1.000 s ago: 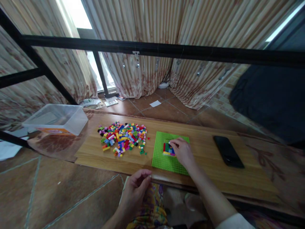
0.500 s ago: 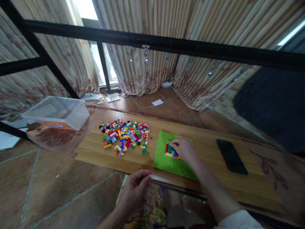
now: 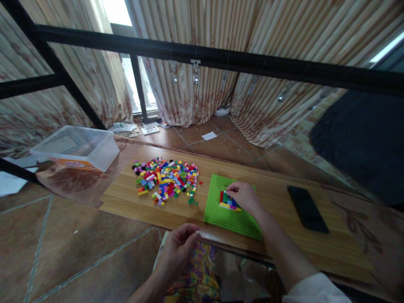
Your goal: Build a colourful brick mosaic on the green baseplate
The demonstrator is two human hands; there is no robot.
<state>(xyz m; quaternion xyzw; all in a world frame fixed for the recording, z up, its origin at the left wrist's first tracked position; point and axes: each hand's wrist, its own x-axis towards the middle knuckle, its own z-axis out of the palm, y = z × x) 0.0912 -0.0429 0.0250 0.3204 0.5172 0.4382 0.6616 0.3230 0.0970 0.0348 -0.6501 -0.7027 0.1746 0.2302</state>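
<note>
One clear plastic bin (image 3: pixel 105 152); one heap of toy bricks (image 3: pixel 166 182), too many to count; the left hand (image 3: pixel 180 249), loosely curled — whether holding anything, I cannot tell; one green baseplate (image 3: pixel 216 213) carrying one brick patch (image 3: pixel 227 201), right hand (image 3: pixel 243 197) pinching there — grip unclear; one smartphone (image 3: pixel 308 209).

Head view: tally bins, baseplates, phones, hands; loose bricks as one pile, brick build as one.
Clear bin: 1
Green baseplate: 1
Black phone: 1
Loose brick pile: 1
Brick build: 1
Hands: 2 (left hand, right hand)
Total: 7
</note>
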